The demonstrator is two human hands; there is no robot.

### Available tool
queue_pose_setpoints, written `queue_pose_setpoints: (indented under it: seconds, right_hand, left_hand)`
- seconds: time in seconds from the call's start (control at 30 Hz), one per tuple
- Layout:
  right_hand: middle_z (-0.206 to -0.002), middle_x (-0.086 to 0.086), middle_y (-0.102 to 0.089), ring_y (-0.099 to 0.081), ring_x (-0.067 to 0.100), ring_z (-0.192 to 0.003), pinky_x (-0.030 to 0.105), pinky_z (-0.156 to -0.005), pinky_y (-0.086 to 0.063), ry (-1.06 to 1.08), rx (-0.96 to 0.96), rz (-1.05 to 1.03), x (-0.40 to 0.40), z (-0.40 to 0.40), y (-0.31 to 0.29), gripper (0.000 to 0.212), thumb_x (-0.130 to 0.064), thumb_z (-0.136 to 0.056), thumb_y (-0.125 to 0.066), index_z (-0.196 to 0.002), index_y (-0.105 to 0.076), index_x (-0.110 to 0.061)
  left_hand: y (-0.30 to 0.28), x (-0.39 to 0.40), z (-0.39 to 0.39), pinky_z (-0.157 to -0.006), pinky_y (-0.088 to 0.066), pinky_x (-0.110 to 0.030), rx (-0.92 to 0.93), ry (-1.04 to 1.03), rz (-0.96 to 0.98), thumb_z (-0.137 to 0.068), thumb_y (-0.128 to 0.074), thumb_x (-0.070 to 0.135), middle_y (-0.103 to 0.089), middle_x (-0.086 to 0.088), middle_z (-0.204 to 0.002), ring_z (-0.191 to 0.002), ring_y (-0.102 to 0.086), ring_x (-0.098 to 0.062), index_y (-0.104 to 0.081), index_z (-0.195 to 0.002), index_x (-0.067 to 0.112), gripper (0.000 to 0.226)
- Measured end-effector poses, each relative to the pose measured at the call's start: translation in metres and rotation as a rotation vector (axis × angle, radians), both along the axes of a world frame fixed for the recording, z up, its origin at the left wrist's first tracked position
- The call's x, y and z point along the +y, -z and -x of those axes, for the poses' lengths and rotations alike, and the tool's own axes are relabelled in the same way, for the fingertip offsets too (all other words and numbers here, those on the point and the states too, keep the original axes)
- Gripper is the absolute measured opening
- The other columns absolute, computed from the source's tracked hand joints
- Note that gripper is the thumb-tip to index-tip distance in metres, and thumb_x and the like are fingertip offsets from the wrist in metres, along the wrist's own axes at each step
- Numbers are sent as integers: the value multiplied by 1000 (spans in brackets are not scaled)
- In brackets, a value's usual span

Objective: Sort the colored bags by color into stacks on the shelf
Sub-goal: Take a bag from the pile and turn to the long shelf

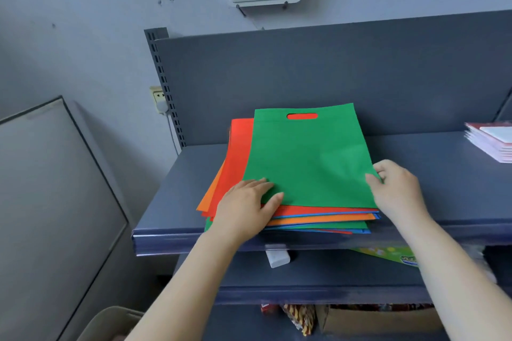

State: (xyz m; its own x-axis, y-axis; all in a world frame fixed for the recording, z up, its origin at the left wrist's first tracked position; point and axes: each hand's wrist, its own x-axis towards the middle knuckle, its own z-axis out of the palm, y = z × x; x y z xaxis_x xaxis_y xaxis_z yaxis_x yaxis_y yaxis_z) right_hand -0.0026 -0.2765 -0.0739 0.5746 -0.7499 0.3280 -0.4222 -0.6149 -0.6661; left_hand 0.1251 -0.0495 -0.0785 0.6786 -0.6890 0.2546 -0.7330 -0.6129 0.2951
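A green bag (310,158) tops a mixed stack of bags (318,220) on the grey shelf (443,174). The left hand (246,207) rests flat at its seven o'clock corner; the right hand (396,188) pinches its four o'clock edge. A pile of booklets (490,144) lies at three o'clock.

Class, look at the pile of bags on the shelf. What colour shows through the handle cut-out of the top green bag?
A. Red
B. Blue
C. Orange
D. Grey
A: the oval handle hole of the green bag shows red, because a red bag lies directly beneath it and also sticks out along the green bag's left side.
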Motion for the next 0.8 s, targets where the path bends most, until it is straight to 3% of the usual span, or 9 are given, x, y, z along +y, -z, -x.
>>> queue_pose_setpoints:
  seconds: [0.2,0.37,0.5,0.6,0.73,0.8]
  right_hand:
    - [-100,17,-67,-53,26,-76,29,-64,-33,73,-221,-99,-12,5,7,17,0,-94,-47,-104,-61,-2]
    - [-94,11,-69,-60,29,-82,32,-72,-42,29,-358,-180,-16,4,15,24,-1,-94,-46,-109,-63,-9]
    - [-94,-1,-68,-62,20,-85,29,-79,-44,-2,-471,-288,-14,9,18,29,-4,-95,-46,-110,-65,-19]
    - [-98,-9,-68,-62,10,-90,25,-82,-46,-53,-532,-335,-4,18,17,30,-5,-96,-46,-110,-65,-23]
    - [-99,-16,-67,-62,-6,-90,15,-79,-44,-133,-593,-431,13,37,12,32,-4,-97,-46,-104,-63,-30]
    - [-92,-26,-68,-62,-11,-89,14,-79,-42,-170,-604,-498,21,50,12,36,-4,-97,-47,-97,-64,-36]
  left_hand:
    - [1,17,-22,-102,-32,-31,111,-247,79,-89,-53,52,-51,-2,-138,-129,-40,-22,-54,-129,15,55]
    - [-2,41,-40,-89,-42,-38,207,-504,96,-75,-63,65,-62,0,-118,-114,-52,-26,-60,-114,20,60]
    - [-6,56,-44,-81,-47,-35,315,-565,266,-74,-76,45,-64,-2,-98,-92,-59,-23,-62,-104,15,44]
    - [-9,65,-34,-68,-38,-30,228,-556,338,-80,-73,29,-62,-4,-93,-79,-51,-21,-54,-88,15,25]
    - [-12,80,-2,-58,-31,-25,115,-525,464,-89,-64,22,-57,1,-89,-71,-49,-18,-55,-92,13,13]
    - [-13,90,23,-51,-35,-19,86,-506,555,-90,-62,18,-57,2,-79,-60,-49,-14,-56,-94,14,8]
